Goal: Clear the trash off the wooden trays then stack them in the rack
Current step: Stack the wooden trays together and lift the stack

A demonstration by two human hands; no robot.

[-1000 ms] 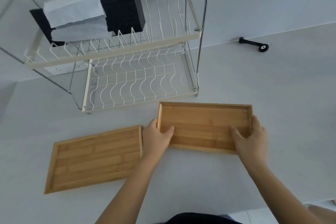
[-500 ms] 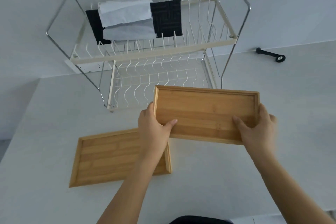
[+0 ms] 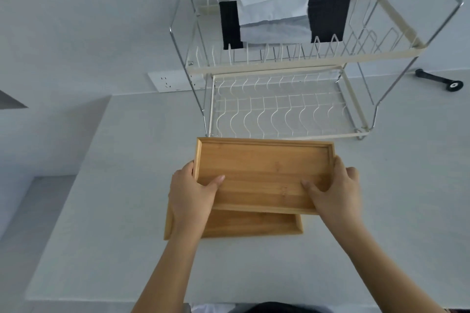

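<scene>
Above the desk [image 3: 381, 185], I hold one bare wooden tray [image 3: 264, 175] with left hand [image 3: 190, 193] and right hand [image 3: 335, 190] clamped on its ends; second tray [image 3: 254, 226] lies beneath, and the rack [image 3: 279, 109] holds no trays yet.

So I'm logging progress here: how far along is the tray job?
Done: both wooden trays look free of trash. In hand: the left hand and right hand hold the upper tray above the second tray on the counter. Left: neither tray is in the rack yet; its lower tier looks empty.
</scene>
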